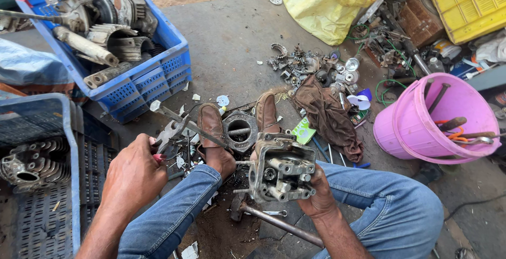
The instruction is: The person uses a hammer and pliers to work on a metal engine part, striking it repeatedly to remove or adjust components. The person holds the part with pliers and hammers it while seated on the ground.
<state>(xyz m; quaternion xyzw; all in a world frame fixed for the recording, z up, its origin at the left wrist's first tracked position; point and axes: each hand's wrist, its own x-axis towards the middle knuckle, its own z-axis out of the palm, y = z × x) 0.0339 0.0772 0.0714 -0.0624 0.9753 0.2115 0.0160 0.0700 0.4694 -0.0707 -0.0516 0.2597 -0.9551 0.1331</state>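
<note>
The widest open room is the bare concrete floor [232, 32] in the upper middle of the frame, between the blue crate [153, 77] of engine parts at upper left and the yellow bag [321, 6] at upper right. A pink bucket [421, 119] bristling with tool handles closes off the right side. At centre, scattered small metal parts [300, 64], a brown rag [329, 116] and a cylinder block [240, 130] between the feet crowd the floor. A second blue crate [68, 148] walls the left edge.
</note>
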